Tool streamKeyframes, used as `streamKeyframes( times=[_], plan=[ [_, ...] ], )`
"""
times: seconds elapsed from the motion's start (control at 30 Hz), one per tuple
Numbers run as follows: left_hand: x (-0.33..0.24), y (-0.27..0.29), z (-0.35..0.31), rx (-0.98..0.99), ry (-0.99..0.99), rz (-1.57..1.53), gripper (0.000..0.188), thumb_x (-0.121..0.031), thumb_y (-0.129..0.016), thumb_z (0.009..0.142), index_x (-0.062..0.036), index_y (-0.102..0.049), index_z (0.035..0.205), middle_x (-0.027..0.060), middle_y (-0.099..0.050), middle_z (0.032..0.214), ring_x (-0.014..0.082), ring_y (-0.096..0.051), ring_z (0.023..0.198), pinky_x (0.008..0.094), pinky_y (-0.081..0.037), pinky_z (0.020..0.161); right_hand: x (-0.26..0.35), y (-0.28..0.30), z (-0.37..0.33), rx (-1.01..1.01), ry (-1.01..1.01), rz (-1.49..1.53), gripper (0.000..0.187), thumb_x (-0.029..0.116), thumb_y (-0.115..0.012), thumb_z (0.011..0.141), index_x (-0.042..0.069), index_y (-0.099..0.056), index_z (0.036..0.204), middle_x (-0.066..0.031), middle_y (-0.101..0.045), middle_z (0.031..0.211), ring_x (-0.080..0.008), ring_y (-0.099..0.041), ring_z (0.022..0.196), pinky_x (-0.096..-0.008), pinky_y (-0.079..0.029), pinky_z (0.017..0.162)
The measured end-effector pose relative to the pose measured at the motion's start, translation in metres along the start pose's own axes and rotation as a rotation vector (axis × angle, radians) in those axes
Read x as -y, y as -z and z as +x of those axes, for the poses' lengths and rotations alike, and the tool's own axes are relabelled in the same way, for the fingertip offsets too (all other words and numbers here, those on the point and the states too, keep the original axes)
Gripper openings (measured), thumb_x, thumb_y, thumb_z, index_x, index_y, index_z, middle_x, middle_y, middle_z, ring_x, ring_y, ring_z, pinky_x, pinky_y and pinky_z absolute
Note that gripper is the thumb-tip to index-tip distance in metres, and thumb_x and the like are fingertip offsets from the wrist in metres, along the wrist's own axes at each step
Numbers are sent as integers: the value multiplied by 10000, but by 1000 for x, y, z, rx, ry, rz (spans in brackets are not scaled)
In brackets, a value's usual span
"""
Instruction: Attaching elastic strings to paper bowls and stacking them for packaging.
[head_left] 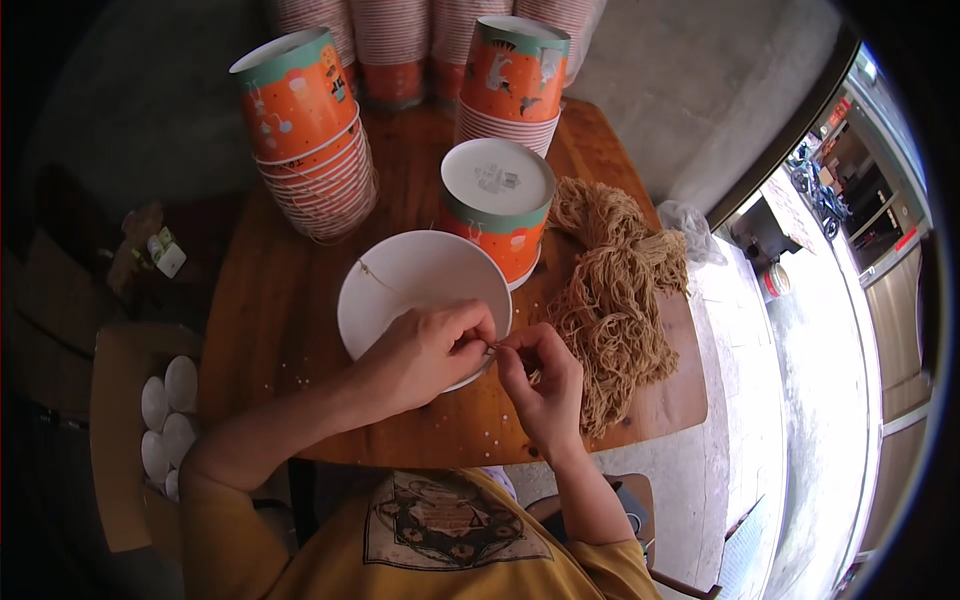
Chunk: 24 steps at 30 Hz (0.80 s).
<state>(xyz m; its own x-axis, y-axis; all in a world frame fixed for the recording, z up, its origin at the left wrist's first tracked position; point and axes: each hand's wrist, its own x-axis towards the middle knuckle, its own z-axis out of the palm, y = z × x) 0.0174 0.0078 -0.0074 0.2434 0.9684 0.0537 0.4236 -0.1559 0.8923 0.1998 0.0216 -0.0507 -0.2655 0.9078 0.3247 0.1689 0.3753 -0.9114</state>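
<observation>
A white paper bucket (420, 262) lies tipped on the wooden table in front of me, its open mouth toward me. A thin tan cord (375, 277) shows against its inner left wall. My left hand (432, 345) reaches across the opening, fingers closed in a pinch at the right rim. There my right hand (545, 385) meets it from outside, thumb and forefinger pinched together. Between the fingertips is a small bit of what looks like the cord, mostly hidden. Just right of my right hand lies a loose heap of tan cords (620, 310).
An upturned orange bucket (497, 180) stands behind the white one. Stacks of nested orange buckets rise at the left (305, 120) and back (512, 75), with wrapped stacks (395, 50) behind. A cardboard box (115, 440) of white round pieces sits lower left. White specks dot the table (330, 440).
</observation>
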Motion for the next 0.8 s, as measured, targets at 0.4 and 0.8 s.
streamKeyframes(
  times=[0.4, 0.8],
  plan=[
    [-3, -15, -15, -211, -218, 194, 187, -7, -640, 859, -21, -558, 1027, 126, -592, 908, 304, -628, 778, 409, -518, 677, 1, -3, -3, -38, 96, -109, 104, 42, -690, 864, 29, -596, 906, -75, -612, 821, -179, -596, 657, -283, -489, 591],
    [-1, -20, -9, -219, -211, 48, 162, 47, -629, 844, -22, -510, 930, 110, -604, 853, 277, -643, 773, 370, -511, 666, -3, -2, -9, -79, 224, -174, 118, 6, -700, 843, 18, -608, 915, -70, -583, 785, -160, -569, 629, -273, -465, 564]
  ],
)
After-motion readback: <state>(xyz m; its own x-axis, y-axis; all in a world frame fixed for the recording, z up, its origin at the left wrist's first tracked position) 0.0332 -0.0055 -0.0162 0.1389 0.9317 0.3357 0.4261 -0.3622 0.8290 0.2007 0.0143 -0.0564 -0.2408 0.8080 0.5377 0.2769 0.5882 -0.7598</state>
